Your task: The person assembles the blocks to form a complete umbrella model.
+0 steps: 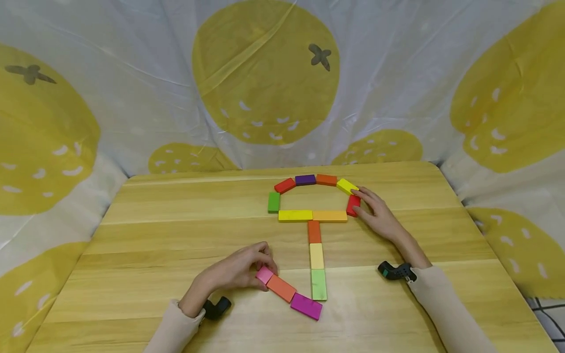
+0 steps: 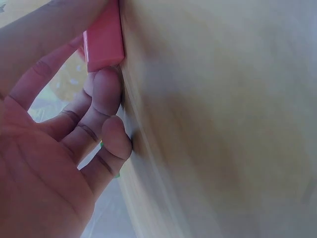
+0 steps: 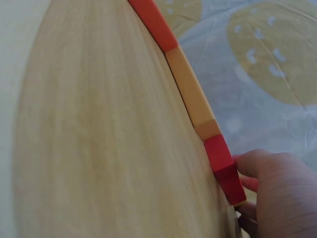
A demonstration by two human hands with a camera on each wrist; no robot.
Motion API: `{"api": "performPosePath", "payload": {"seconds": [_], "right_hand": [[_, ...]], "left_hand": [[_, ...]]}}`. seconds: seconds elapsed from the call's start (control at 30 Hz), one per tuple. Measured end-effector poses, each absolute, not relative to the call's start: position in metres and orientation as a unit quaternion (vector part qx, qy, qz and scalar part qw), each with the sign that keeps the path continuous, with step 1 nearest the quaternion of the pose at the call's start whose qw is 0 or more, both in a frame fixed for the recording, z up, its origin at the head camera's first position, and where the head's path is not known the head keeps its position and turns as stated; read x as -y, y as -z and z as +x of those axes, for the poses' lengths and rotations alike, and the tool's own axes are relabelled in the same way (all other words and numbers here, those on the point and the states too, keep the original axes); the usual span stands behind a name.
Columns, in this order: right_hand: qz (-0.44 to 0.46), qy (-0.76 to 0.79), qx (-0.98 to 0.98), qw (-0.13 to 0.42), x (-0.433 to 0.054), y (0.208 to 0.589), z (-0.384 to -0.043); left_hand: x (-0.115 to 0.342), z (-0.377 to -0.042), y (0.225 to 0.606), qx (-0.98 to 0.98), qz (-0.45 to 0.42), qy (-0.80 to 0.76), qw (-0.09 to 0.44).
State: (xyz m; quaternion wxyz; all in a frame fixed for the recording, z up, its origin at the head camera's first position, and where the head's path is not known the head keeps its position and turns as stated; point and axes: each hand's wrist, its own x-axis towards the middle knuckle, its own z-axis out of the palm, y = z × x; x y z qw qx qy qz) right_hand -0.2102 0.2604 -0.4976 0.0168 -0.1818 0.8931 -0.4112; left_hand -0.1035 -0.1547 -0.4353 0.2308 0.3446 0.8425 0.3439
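My left hand (image 1: 240, 267) pinches a pink block (image 1: 264, 275) between thumb and fingers at the end of a slanting row. Next to it lie a coral-orange block (image 1: 281, 288) and a magenta block (image 1: 306, 306). In the left wrist view the pink block (image 2: 105, 42) sits low on the table, above the curled fingertips. Over on the right, my right hand (image 1: 375, 213) holds a red block (image 1: 352, 205) at the arch's right side, its forefinger by a yellow block (image 1: 347, 186). The thumb touches the red block (image 3: 224, 166) in the right wrist view; the other fingers are partly hidden.
A green block (image 1: 274, 202), another red one (image 1: 284, 186), a purple one (image 1: 305, 180) and an orange one (image 1: 326, 180) continue the arch. Yellow (image 1: 295, 215) and light-orange (image 1: 330, 216) blocks form its base. Below runs a stem ending in a light-green block (image 1: 319, 284).
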Motion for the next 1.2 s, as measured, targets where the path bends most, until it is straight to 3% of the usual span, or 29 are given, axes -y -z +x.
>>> {"api": "performPosePath", "payload": {"seconds": [1.2], "right_hand": [[-0.182,0.413,-0.892,0.016,-0.2595,0.4961,-0.2104]], "left_hand": [[0.1545,-0.0974,0.4329,-0.862,0.352,-0.308,0.197]]}}
